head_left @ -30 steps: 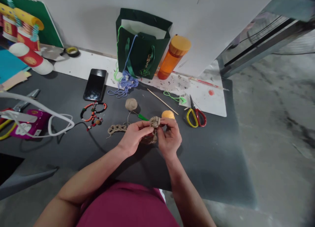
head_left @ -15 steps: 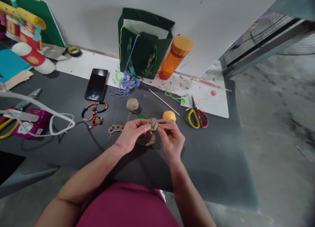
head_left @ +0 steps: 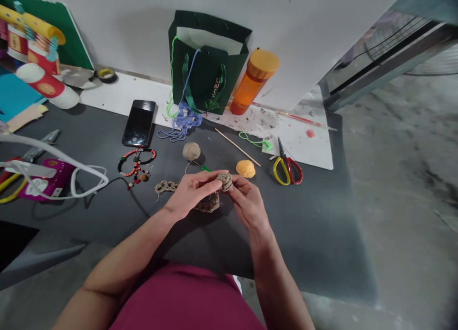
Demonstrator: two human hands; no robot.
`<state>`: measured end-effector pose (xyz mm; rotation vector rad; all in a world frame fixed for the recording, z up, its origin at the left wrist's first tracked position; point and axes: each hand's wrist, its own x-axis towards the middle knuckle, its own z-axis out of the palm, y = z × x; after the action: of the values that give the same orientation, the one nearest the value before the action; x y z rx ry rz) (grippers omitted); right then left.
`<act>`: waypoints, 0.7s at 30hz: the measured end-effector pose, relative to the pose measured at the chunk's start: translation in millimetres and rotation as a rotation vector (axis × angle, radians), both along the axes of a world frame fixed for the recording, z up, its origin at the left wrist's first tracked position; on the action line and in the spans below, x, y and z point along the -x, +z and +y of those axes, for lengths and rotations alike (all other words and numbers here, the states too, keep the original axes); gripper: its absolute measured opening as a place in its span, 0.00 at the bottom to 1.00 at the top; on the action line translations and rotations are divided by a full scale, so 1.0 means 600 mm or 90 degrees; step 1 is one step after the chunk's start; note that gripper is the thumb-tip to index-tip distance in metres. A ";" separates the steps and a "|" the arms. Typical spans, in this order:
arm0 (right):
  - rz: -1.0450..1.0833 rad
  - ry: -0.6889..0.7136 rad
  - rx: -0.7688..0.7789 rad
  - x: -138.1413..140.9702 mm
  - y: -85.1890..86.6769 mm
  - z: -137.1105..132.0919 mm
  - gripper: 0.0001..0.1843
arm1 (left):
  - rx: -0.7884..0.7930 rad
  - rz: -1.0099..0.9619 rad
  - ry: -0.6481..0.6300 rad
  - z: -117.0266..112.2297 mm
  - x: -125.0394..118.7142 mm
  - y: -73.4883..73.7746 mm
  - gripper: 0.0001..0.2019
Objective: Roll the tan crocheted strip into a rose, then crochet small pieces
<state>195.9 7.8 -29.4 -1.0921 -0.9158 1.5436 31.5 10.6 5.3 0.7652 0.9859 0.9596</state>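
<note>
Between my two hands is a beige crocheted strip, its end rolled into a small coil (head_left: pixel 224 181). My left hand (head_left: pixel 191 191) pinches the coil from the left with thumb and fingers. From the right, my right hand (head_left: pixel 248 199) grips the same coil. The rest of the strip (head_left: pixel 207 204) hangs below my left hand, and a scalloped end (head_left: pixel 166 187) lies on the table to its left. Just behind are a ball of beige yarn (head_left: pixel 192 151) and a green-handled tool (head_left: pixel 205 168), partly hidden by my left fingers. A yellow yarn ball (head_left: pixel 245 169) sits behind my right hand.
Scissors (head_left: pixel 287 168) and a thin stick (head_left: pixel 238 147) lie on the right. A phone (head_left: pixel 139 123), beaded bracelets (head_left: pixel 137 162) and blue yarn (head_left: pixel 184 121) are to the left. A green paper bag (head_left: pixel 209 63) and orange bottle (head_left: pixel 255 82) stand at the back.
The coil has turned in my fingers, so its spiral side now faces up. The hanging part of the strip has shifted slightly left.
</note>
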 end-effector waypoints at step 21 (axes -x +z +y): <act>0.041 -0.142 -0.083 0.004 -0.038 0.000 0.19 | 0.028 -0.033 0.093 -0.020 -0.035 0.009 0.16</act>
<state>193.8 7.9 -52.0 -1.0087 -0.8104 1.3103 52.5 -1.4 10.5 0.6343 1.0245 1.0748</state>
